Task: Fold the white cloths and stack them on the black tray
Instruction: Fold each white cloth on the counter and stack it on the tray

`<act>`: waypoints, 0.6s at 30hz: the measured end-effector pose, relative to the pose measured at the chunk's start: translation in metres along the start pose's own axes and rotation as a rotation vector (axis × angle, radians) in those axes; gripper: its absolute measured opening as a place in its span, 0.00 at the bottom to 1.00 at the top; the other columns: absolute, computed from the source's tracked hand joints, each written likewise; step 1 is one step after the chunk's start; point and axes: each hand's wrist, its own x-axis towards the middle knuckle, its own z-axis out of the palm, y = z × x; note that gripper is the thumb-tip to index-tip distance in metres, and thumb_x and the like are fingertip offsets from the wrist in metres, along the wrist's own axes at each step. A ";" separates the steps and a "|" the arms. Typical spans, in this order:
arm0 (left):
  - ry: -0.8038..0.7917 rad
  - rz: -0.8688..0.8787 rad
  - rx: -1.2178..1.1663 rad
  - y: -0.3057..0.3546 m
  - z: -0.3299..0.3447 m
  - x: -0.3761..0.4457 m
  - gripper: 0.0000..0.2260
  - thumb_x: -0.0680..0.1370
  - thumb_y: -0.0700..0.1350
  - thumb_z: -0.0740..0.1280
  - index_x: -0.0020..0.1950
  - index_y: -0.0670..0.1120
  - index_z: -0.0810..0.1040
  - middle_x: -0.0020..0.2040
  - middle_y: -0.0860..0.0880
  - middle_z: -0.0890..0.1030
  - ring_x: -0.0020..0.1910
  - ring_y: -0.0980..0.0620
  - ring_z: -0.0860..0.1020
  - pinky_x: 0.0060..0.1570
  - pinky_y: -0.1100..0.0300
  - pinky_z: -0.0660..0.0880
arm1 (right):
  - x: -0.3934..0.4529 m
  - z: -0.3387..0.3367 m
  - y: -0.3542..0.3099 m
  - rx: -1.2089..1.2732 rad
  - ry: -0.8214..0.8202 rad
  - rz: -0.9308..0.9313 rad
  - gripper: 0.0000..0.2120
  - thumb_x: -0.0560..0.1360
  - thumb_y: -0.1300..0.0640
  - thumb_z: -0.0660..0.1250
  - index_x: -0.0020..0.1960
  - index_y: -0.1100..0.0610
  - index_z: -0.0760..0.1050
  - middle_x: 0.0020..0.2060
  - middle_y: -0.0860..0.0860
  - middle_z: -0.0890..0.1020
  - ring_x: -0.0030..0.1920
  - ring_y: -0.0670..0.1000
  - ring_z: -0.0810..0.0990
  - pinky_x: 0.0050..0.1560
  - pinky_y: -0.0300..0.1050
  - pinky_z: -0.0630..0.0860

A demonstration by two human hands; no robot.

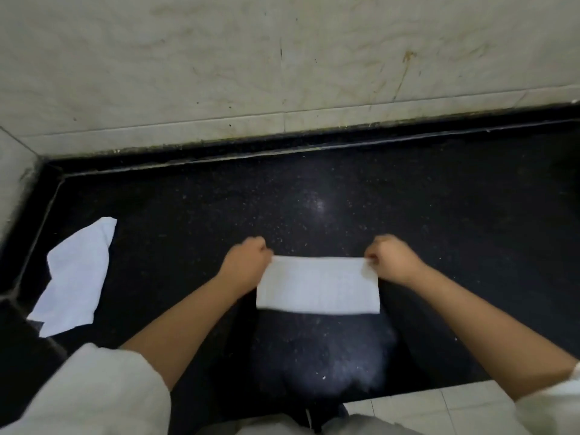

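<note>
The white cloth [318,285] in work is held up over the near middle of the black speckled surface [439,215], stretched into a flat band between the person's two hands. It hangs as a thin, limp sheet with a straight lower edge, so it is probably light and soft, with no stiffness of its own; it keeps its shape only while its top corners are pulled apart. It looks already doubled, though the layers cannot be counted. The best hold is likely the one now used, a pinch at each upper corner, since a grip at mid-edge would let the ends droop and spoil the fold. The left hand [248,257] is curled into a loose fist at the cloth's upper left corner, fingers [259,244] closed on the fabric, the wrist bent slightly inward. The right hand [392,257] pinches the upper right corner, with the remaining fingers curled under. Both forearms reach forward from pale sleeves, roughly level and mirrored. A second white cloth [75,277] lies crumpled and unfolded at the left of the surface, well apart from the hands. No black tray shows in this view.
</note>
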 end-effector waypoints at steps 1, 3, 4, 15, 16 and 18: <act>0.155 0.035 0.018 -0.005 -0.013 0.002 0.06 0.74 0.38 0.67 0.48 0.37 0.79 0.42 0.47 0.77 0.43 0.44 0.76 0.41 0.52 0.75 | -0.001 -0.011 0.000 0.032 0.140 -0.028 0.10 0.69 0.66 0.64 0.47 0.62 0.80 0.47 0.62 0.79 0.52 0.62 0.76 0.53 0.50 0.74; 0.334 0.145 0.149 -0.017 -0.029 0.002 0.03 0.68 0.39 0.70 0.38 0.40 0.81 0.34 0.43 0.78 0.30 0.44 0.77 0.24 0.58 0.72 | -0.004 -0.027 -0.001 0.080 0.409 -0.104 0.06 0.64 0.69 0.69 0.40 0.64 0.81 0.39 0.63 0.81 0.42 0.64 0.79 0.43 0.55 0.77; 0.368 0.159 0.191 -0.021 -0.034 -0.002 0.06 0.68 0.41 0.66 0.36 0.41 0.82 0.31 0.43 0.78 0.26 0.45 0.76 0.22 0.60 0.70 | -0.007 -0.029 -0.001 0.070 0.500 -0.144 0.05 0.62 0.69 0.69 0.37 0.64 0.80 0.36 0.62 0.81 0.37 0.64 0.79 0.38 0.54 0.78; -0.022 0.195 0.176 -0.005 0.068 -0.066 0.07 0.67 0.51 0.72 0.33 0.49 0.82 0.31 0.52 0.79 0.29 0.52 0.78 0.29 0.63 0.74 | -0.061 0.075 -0.011 -0.147 0.204 -0.078 0.19 0.68 0.44 0.56 0.37 0.56 0.81 0.43 0.53 0.84 0.46 0.54 0.81 0.46 0.56 0.78; 0.005 0.164 0.154 -0.005 0.069 -0.065 0.09 0.69 0.51 0.68 0.31 0.49 0.81 0.30 0.52 0.79 0.28 0.52 0.78 0.28 0.64 0.74 | -0.063 0.073 -0.013 -0.110 0.228 -0.025 0.19 0.71 0.45 0.56 0.39 0.56 0.81 0.44 0.54 0.83 0.48 0.55 0.81 0.48 0.56 0.77; 0.104 0.082 0.113 -0.003 0.063 -0.057 0.14 0.71 0.50 0.58 0.33 0.48 0.82 0.31 0.52 0.80 0.30 0.52 0.79 0.28 0.63 0.75 | -0.061 0.064 -0.020 0.023 0.237 0.176 0.16 0.76 0.49 0.59 0.48 0.59 0.80 0.51 0.56 0.80 0.54 0.58 0.77 0.55 0.54 0.71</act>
